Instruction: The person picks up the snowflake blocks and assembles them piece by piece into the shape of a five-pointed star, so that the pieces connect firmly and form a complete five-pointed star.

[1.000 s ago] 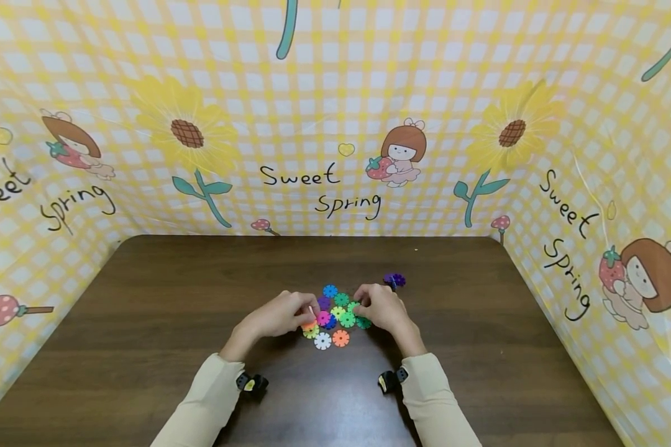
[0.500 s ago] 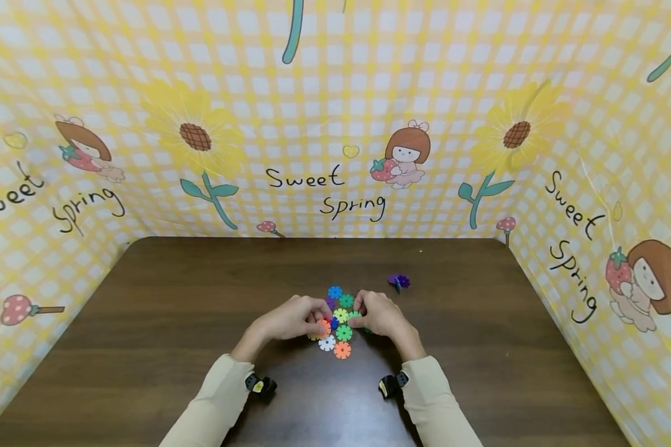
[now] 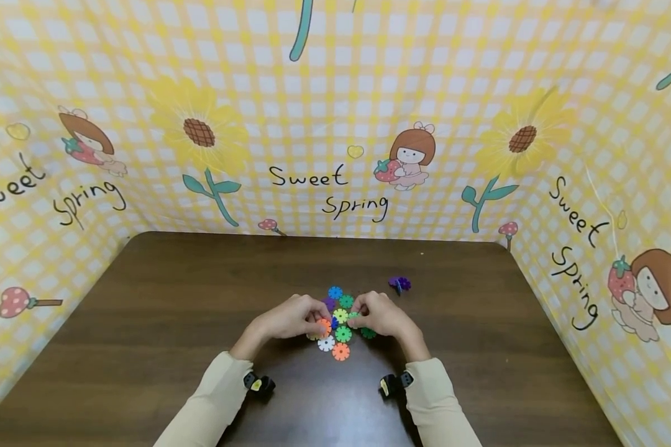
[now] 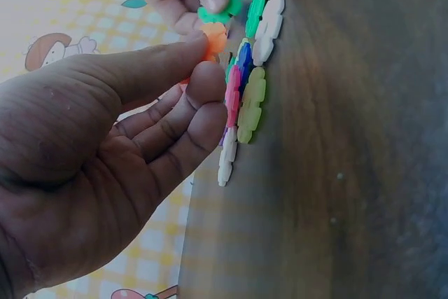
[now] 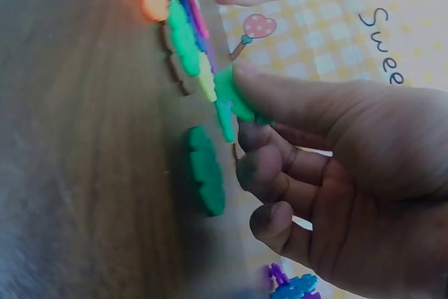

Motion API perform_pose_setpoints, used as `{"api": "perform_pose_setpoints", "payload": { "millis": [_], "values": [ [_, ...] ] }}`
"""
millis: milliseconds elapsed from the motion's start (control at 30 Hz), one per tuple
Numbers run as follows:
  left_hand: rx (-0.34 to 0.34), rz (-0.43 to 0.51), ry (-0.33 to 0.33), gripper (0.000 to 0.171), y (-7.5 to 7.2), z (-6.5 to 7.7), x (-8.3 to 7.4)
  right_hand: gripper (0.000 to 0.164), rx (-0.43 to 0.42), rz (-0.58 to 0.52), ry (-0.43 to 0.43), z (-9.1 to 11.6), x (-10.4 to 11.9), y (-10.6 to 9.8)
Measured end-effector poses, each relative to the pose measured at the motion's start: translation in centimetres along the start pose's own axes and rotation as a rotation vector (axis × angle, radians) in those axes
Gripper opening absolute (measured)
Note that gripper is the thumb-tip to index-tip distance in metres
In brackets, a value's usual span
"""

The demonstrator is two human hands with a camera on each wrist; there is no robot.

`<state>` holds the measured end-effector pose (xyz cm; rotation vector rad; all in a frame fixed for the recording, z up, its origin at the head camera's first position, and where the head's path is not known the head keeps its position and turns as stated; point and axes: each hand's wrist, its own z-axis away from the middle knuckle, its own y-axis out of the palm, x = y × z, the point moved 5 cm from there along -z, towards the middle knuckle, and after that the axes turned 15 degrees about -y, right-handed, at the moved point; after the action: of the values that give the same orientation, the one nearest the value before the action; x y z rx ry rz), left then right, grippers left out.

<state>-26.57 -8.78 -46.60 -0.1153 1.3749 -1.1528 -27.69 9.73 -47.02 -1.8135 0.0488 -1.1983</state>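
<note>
left hand (image 3: 292, 318): thumb and fingers grasp a thin orange notched plastic disc (image 4: 215, 40), held out at the fingertips over the left side of the spread.
right hand (image 3: 383, 312): thumb and fingers grasp a bright green notched plastic disc (image 5: 227, 87), also at the fingertips, facing the other hand.
between the hands: a spread of flat, flower-shaped plastic discs (image 3: 343, 334) in blue, purple and green, with a yellow notched plastic disc (image 3: 340, 316) between the two grips.
near edge: a white notched plastic disc (image 3: 327, 344) and a second orange notched plastic disc (image 3: 341, 352) lie toward the person.
beside the right hand: a dark green notched plastic disc (image 5: 205, 171) lies near the fingers on the dark brown wood-grain table (image 3: 117, 347).
farther off: a joined purple-and-blue plastic cluster (image 3: 401, 284) sits beyond the right hand, well apart from the spread.
wrists: black cameras (image 3: 260, 386) show at cream sleeves (image 3: 204, 400).
backdrop: a yellow-and-white checked cloth (image 3: 335, 87) carries sunflowers and the words "sweet spring."
</note>
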Motion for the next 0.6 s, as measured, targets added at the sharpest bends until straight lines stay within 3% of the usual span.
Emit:
{"api": "perform_pose_setpoints", "payload": {
  "millis": [200, 600],
  "values": [
    [0.012, 0.036, -0.003, 0.004, -0.1, 0.1, -0.1, 0.015, 0.043, -0.04, -0.057, 0.1, 0.6, -0.2],
    [-0.098, 0.043, -0.004, 0.004, -0.8, 0.1, -0.3, 0.014, 0.016, -0.096, -0.15, 0.0, 1.5, -0.5]
  ]
}}
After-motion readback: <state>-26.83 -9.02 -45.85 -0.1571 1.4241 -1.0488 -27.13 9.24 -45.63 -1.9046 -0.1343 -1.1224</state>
